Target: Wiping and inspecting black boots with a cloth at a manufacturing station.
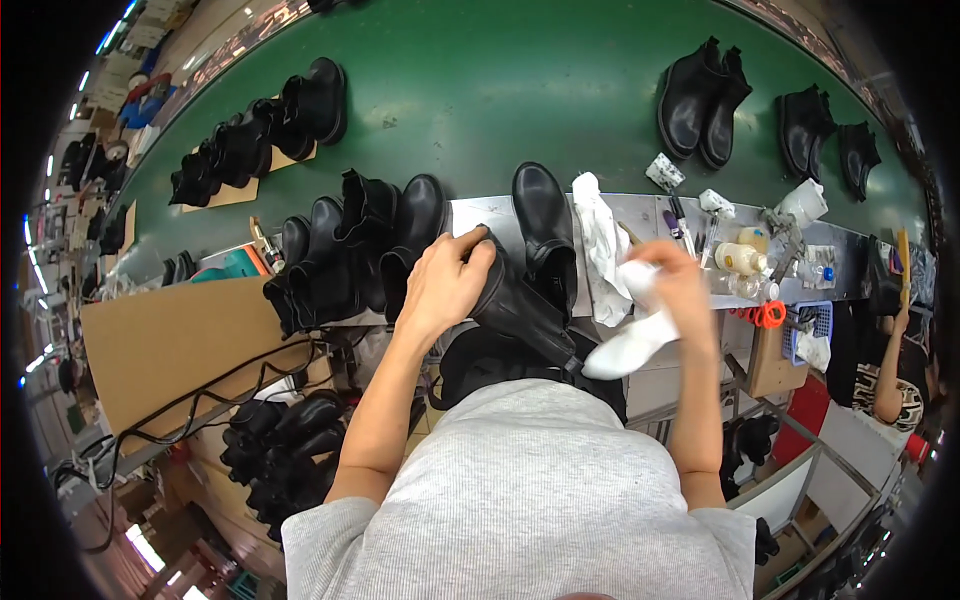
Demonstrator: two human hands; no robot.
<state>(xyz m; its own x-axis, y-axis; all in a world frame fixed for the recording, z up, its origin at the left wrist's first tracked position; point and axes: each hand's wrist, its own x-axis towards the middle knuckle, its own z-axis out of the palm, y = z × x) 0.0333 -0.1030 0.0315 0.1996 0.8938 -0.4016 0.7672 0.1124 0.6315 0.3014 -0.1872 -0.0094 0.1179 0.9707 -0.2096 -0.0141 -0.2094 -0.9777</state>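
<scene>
My left hand (450, 285) grips a black ankle boot (520, 315) by its toe end. The boot is tilted, with its shaft pointing down toward my body on the right. In my right hand (675, 290), smeared by motion, is a white cloth (630, 345) whose loose end hangs beside the boot's shaft opening. Just beyond, another black boot (543, 215) stands on the bench's near edge, toe away from me. A crumpled white cloth (600, 240) lies to its right.
Several black boots (345, 240) crowd the bench on my left, beside a cardboard sheet (180, 340). Rightward are bottles (740, 258), pens and a blue basket (815, 330). More boots (705, 100) stand on the green surface (480, 90). At far right, another person's arm (890, 370) shows.
</scene>
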